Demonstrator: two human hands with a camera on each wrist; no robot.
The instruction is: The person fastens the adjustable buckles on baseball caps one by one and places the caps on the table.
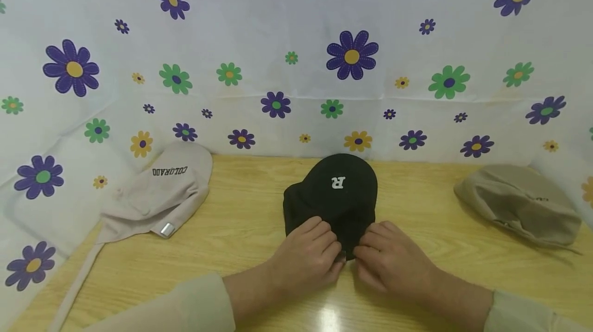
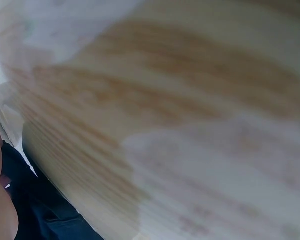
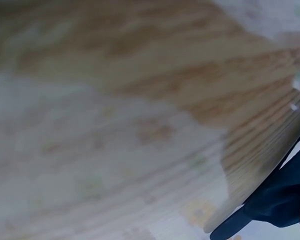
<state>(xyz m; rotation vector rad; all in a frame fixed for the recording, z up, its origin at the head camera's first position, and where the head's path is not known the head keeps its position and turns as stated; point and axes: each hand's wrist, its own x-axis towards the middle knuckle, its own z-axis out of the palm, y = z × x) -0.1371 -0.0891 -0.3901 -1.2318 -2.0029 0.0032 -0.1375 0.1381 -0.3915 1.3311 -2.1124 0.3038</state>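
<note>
A black cap point(image 1: 343, 203) with a white letter R lies on the table in the middle of the head view, its rounded end toward the back. My left hand point(image 1: 308, 252) pinches the cap's near edge with curled fingers. Just to the right, my right hand point(image 1: 394, 260) grips the same near edge, its fingers bent over the cloth. Only a small gap parts the two hands. In the left wrist view the dark cap point(image 2: 45, 205) shows at the lower left corner, and in the right wrist view the cap point(image 3: 275, 200) sits at the lower right.
A pale cap point(image 1: 171, 182) lettered COLORADO lies at the left, its strap with a metal buckle point(image 1: 167, 229) toward the front. A khaki cap point(image 1: 519, 203) lies at the right. Behind the wooden table point(image 1: 250, 188) hangs a flowered white cloth point(image 1: 296, 23).
</note>
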